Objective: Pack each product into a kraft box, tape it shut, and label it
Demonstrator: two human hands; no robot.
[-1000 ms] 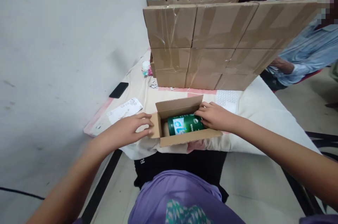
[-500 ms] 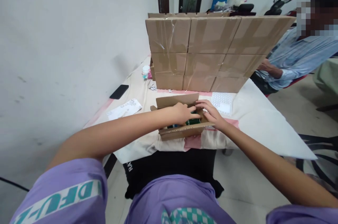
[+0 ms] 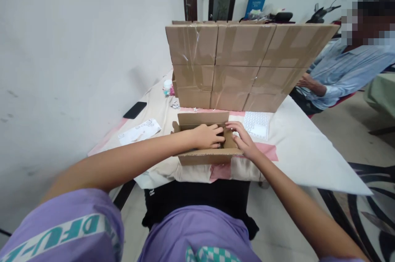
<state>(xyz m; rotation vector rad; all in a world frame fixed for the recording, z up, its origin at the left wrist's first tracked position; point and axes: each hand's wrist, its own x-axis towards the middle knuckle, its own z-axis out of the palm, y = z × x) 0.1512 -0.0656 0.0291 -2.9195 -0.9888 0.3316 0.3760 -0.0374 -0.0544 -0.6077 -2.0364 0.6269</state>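
**Left hand (image 3: 207, 136) down inside an open cardboard box (image 3: 205, 159), right hand (image 3: 244, 142) at its right end**

Head camera, looking forward and down: the small brown box sits near the front edge of a cloth-covered table (image 3: 304, 151), its long flaps folded outward. The left forearm crosses over the box from the left; that hand's fingers bend downward inside, and whether they grip anything cannot be told, since the box's contents are mostly hidden. The right hand is spread, thumb apart from the fingers, fingertips at the box's right end.

Left of the box lie a printed paper sheet (image 3: 140, 130) and, farther out, a black smartphone (image 3: 135, 110). Right of it, beyond the right hand, is a white sheet with a honeycomb-like pattern (image 3: 256, 124).

Behind stands a tall block of taped brown cartons (image 3: 236, 48), three across and three high in front. Just left of its base is a small white-topped item (image 3: 168, 84). At far right, a person in a light-blue shirt (image 3: 338, 73) sits beside the table.
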